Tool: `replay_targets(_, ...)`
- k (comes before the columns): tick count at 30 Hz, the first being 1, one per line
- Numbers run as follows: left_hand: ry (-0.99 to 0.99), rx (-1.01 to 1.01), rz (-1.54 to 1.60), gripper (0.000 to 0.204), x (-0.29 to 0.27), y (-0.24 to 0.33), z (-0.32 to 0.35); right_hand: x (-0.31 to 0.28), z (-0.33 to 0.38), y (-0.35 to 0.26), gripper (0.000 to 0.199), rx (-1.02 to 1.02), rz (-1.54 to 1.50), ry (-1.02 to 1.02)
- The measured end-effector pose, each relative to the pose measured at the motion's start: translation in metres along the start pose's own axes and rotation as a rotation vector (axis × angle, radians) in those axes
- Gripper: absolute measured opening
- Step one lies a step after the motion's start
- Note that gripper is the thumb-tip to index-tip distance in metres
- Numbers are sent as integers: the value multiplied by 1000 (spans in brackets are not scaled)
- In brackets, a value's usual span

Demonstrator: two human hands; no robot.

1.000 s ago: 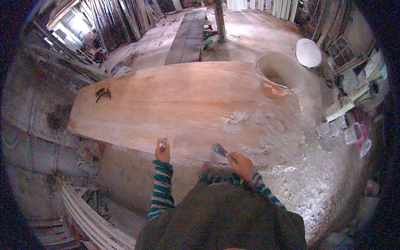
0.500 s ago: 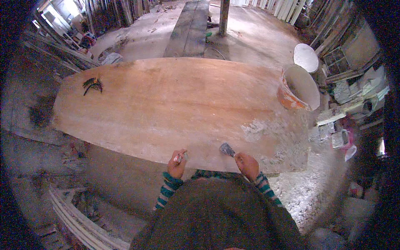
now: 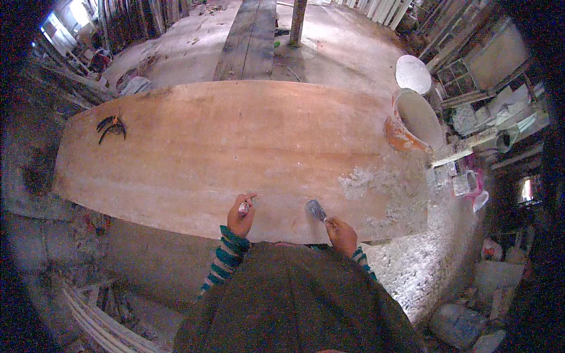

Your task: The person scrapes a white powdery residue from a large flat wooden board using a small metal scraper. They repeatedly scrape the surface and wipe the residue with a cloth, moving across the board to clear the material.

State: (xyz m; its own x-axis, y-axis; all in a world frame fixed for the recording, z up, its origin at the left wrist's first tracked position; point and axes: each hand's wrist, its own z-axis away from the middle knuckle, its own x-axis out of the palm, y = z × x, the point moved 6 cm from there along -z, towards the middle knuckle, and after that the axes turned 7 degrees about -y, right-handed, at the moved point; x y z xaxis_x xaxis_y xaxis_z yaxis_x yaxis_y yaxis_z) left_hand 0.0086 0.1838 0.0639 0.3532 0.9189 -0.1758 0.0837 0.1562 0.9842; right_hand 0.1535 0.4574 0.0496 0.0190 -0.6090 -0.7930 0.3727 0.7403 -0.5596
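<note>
My left hand (image 3: 240, 216) is closed above the near edge of a large wooden board (image 3: 235, 141), its fingers curled round a small white-and-reddish thing (image 3: 244, 207) whose kind I cannot make out. To its right, my right hand (image 3: 342, 235) grips the handle of a putty knife (image 3: 316, 209). The knife's grey, smeared blade points up and left, close over the board's surface; whether it touches the wood I cannot tell. Rough greyish-white plaster residue (image 3: 360, 181) lies on the board to the right of the blade.
An orange, plaster-crusted bucket (image 3: 406, 136) stands at the board's right end, with a white round container (image 3: 413, 74) behind it. Black curved pieces (image 3: 112, 127) lie on the board's far left. Beyond the board are a dark plank (image 3: 246, 47) and a post (image 3: 298, 25).
The view has swung a little to the right, so the board and bucket sit further left in the picture. Both hands keep their hold, with only slight shifts over the board.
</note>
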Motion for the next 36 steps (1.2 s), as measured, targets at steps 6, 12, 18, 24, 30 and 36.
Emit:
replay_targets(6, -63, -61, -301, 23, -15, 0, -32, -16, -24, -11, 26, 92, -38, -66)
replay_targets(12, -666, -84, -711, 23, 116, -38, -64, -63, 28, 37, 25, 249, -393, 247)
replay_targets(18, -925, 83, 88, 26, 316, 4, -47, -96, 70, 63, 21, 348, -430, 552)
replay_targets(24, -501, 236, 254, 39, 174, -44, -98, -107, 82, 77, 17, 296, -511, 638)
replay_targets(30, 73, 91, -905, 19, -88, -27, -147, -90, 81, 65, 20, 354, -634, 545)
replay_targets(36, -462, -63, -853, 40, 47, -60, -172, -78, 82, 81, 21, 297, -504, 539)
